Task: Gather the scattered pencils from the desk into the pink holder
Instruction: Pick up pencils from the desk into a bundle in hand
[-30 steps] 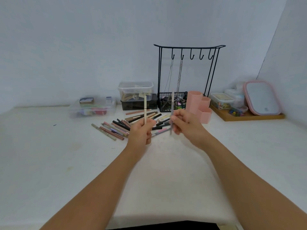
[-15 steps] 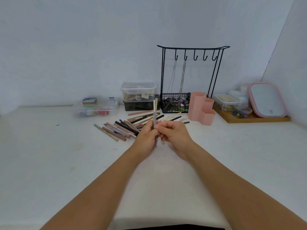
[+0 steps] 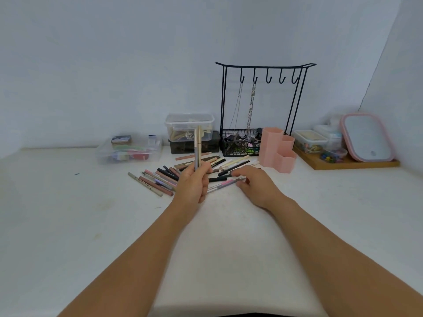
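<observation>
The pencils (image 3: 194, 172) lie scattered in a loose fan on the table (image 3: 68, 213) at the centre of the frame, most with their long axes running from lower left to upper right, roughly toward the pink holder (image 3: 278, 149) that stands just right of them, apparently empty. Two pencils (image 3: 198, 147) stand nearly upright in the left hand (image 3: 193, 181), tips toward the top of the frame, pinched side by side between thumb and fingers. The right hand (image 3: 254, 181) hovers low over the right end of the pile, fingers loosely spread and holding nothing, close to a pale pencil (image 3: 225, 184) at the front. The pinch on the upright pair looks light, so one could slip and roll off. A hurried reach could nudge neighbouring pencils or tip the holder.
</observation>
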`<action>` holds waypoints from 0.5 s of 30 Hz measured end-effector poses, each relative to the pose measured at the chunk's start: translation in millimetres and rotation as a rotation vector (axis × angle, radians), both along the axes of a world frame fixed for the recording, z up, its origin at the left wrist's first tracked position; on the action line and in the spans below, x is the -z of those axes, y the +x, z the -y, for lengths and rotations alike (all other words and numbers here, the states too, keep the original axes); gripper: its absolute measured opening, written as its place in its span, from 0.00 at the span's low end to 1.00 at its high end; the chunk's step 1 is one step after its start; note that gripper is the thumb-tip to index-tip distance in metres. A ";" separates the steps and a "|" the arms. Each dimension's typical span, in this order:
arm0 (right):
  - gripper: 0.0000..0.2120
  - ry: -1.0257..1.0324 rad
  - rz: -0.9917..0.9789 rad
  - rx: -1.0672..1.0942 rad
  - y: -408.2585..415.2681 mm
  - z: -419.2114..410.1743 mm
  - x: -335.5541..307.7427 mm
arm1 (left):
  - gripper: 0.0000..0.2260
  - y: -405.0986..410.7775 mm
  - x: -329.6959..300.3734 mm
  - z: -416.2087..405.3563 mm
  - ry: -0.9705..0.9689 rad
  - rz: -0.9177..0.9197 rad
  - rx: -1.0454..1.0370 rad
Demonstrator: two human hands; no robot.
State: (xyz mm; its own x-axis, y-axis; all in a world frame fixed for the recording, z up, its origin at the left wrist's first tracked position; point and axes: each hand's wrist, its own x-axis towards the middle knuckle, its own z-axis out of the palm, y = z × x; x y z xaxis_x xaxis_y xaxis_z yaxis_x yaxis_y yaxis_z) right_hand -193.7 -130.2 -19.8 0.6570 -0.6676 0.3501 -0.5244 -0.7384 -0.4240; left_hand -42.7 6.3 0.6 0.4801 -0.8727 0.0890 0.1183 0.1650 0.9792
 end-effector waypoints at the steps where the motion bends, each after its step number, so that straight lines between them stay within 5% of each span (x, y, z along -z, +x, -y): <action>1: 0.13 -0.006 -0.007 0.000 1.2 0.7 -0.3 | 0.12 1.9 -0.4 0.0 -0.004 -0.012 -0.019; 15: 0.04 0.114 0.124 0.025 -10.6 -1.6 -12.2 | 0.15 4.0 0.7 -0.4 -0.006 -0.161 -0.015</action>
